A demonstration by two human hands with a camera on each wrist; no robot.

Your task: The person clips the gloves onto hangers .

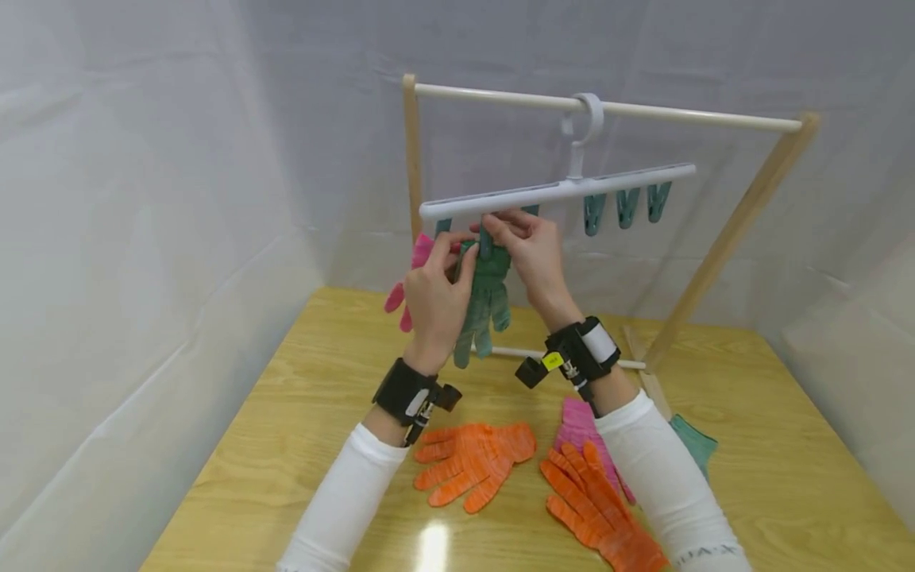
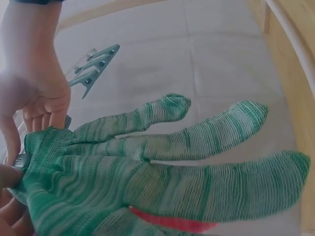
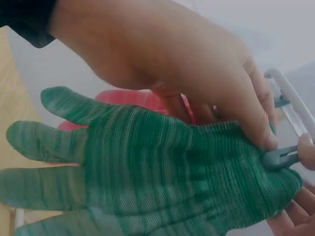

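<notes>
Worktop point(image 1: 300, 413) of pale wood fills the lower head view, with white sheeting hung behind and to both sides. On it stands a wooden rack point(image 1: 722, 238) with a white top rail, and from that rail a white clip hanger point(image 1: 557, 191) hangs by its hook, tilted so its right end sits higher. Three teal clips point(image 1: 625, 206) dangle free under the hanger's right half.

Lying on the worktop near the person's white sleeves are two orange gloves point(image 1: 475, 461), one left and one further right, with a pink glove point(image 1: 579, 425) partly under the right forearm and a green scrap showing beyond that arm.

Under the hanger's left part a green glove point(image 1: 486, 306) hangs fingers down, its cuff raised to a clip. Just behind it, to the left, a second pink glove point(image 1: 418, 262) hangs from the hanger.

Both hands are raised to the green glove's cuff. The left hand point(image 1: 436, 298) pinches the cuff edge between thumb and fingers; the right wrist view shows its fingers curled over the fabric point(image 3: 187, 172) beside a grey-teal clip point(image 3: 280, 158). The right hand point(image 1: 529, 250) reaches in from the other side, fingertips closed on that clip at the cuff, right under the hanger bar.
</notes>
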